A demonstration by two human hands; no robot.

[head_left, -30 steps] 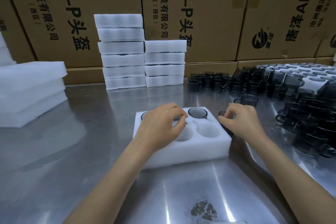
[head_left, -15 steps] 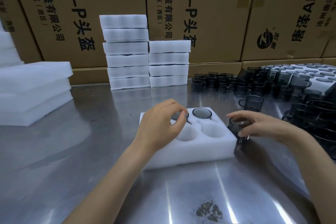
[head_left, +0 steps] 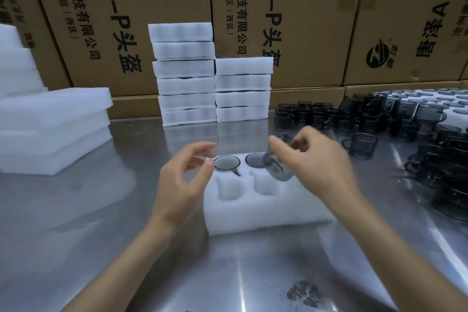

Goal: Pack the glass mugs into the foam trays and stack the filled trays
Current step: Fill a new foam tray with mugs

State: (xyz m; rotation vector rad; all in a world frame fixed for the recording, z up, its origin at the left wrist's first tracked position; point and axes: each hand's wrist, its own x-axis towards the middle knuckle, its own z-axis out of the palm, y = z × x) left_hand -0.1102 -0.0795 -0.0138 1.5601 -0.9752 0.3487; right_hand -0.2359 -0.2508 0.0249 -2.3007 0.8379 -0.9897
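Glass mug (head_left: 277,168), smoky and blurred, hung tilted above the right side of the foam tray (head_left: 266,213), just over the right-hand pockets. The right hand (head_left: 319,159) had it in a closed grip, thumb and curled fingers pinched round its upper part, though exactly where they met the glass could not be made out. The left hand (head_left: 184,177) hovered by the tray's left edge with a loose, fairly narrow grip, thumb and forefinger curved toward each other and nothing between them. Two seated mugs (head_left: 227,162) filled the tray's far pockets; the two near pockets showed bare foam. The tray lay on the steel worktop (head_left: 101,248). Many loose mugs (head_left: 379,121) crowded the worktop's right side. Two stacks of filled trays (head_left: 212,83) stood at the back against cardboard boxes (head_left: 152,7), and plain foam sheets (head_left: 50,129) were piled at the left
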